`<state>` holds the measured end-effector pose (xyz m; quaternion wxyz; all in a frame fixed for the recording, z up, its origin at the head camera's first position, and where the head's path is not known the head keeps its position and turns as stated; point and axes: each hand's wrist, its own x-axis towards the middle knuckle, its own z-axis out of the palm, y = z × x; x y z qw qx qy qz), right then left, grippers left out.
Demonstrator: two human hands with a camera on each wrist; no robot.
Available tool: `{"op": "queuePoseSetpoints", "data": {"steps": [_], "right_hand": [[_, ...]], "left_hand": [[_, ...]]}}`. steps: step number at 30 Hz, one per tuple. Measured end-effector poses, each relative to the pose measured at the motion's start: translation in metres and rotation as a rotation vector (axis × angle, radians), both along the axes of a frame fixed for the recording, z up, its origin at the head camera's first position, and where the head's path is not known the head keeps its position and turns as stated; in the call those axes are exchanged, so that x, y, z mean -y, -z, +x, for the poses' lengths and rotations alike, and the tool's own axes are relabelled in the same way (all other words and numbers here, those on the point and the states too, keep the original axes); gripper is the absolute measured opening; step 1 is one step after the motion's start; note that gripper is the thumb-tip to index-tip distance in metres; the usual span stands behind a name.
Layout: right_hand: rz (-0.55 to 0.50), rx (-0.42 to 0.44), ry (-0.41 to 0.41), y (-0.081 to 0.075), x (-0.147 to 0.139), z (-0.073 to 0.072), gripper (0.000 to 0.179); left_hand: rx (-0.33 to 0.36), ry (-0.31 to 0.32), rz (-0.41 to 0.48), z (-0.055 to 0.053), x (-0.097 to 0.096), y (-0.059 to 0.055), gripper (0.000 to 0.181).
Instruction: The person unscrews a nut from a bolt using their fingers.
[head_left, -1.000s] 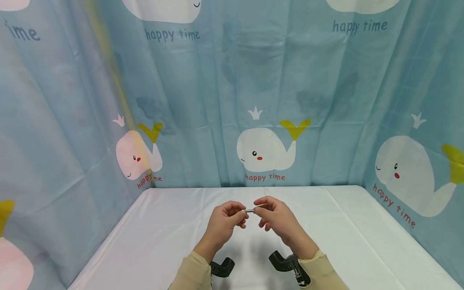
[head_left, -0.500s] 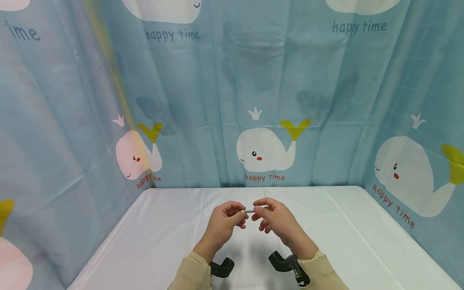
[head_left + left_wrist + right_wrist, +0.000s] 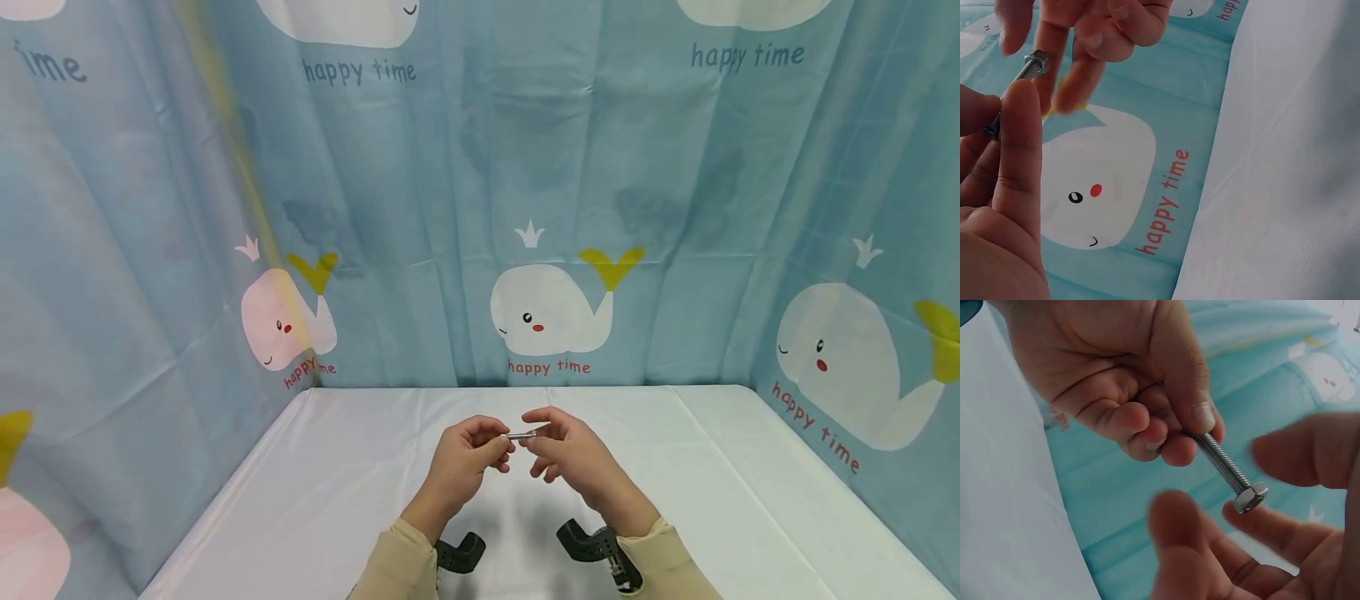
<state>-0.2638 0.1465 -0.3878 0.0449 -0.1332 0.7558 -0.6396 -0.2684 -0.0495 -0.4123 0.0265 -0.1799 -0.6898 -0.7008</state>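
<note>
My left hand (image 3: 463,458) pinches a silver threaded bolt (image 3: 1222,459) between thumb and forefinger, well above the white table. A hexagonal nut (image 3: 1251,497) sits at the bolt's free end, which points toward my right hand (image 3: 576,454). In the left wrist view a dark bit of metal (image 3: 992,128) shows at the bolt's other end, mostly covered by the left fingers. My right hand's thumb and fingers are spread around the nut without gripping it. One right fingertip (image 3: 1235,509) is right at the nut in the right wrist view.
A white cloth covers the table (image 3: 360,483). Blue curtains (image 3: 442,183) with printed whales stand at the back and both sides. Black camera mounts (image 3: 461,553) are strapped at both wrists, below the hands.
My right thumb and fingers have loosened from the bolt's end and spread apart, so the nut now shows. My left hand keeps its pinch in the same place.
</note>
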Motion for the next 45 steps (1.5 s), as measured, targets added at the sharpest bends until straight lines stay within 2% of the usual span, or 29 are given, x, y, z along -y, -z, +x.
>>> {"op": "queuePoseSetpoints", "data": {"steps": [8, 13, 16, 23, 27, 31, 34, 41, 45], "right_hand": [[-0.013, -0.005, 0.026, 0.0, 0.0005, 0.0009, 0.022], [-0.016, 0.022, 0.03, -0.0017, 0.0006, 0.0023, 0.037], [0.004, 0.034, 0.023, -0.0006, -0.0003, 0.0024, 0.04], [-0.014, -0.007, -0.009, 0.0004, -0.0005, 0.002, 0.025], [-0.029, 0.031, -0.006, -0.0008, -0.0007, 0.002, 0.037], [-0.022, 0.102, -0.029, -0.0003, -0.0017, 0.0019, 0.065], [-0.03, 0.137, -0.053, 0.0008, -0.0027, 0.0019, 0.071], [-0.051, 0.078, -0.025, 0.0033, -0.0029, 0.0003, 0.04], [-0.061, 0.062, -0.009, 0.0026, -0.0024, 0.0, 0.03]], "left_hand": [[0.002, -0.004, -0.005, -0.0014, 0.0001, 0.0017, 0.016], [0.007, -0.004, -0.004, -0.0009, -0.0001, 0.001, 0.016], [0.007, -0.003, -0.003, -0.0001, -0.0001, 0.0003, 0.019], [-0.007, 0.006, 0.0, 0.0012, 0.0006, -0.0002, 0.018], [-0.008, 0.002, -0.005, 0.0004, 0.0006, 0.0006, 0.018], [-0.007, 0.0, -0.011, 0.0003, 0.0006, 0.0007, 0.02], [-0.003, 0.002, -0.012, 0.0012, 0.0005, -0.0001, 0.017], [-0.001, 0.005, -0.015, 0.0022, 0.0002, -0.0008, 0.017], [0.002, 0.004, -0.016, 0.0007, 0.0003, 0.0001, 0.017]]}}
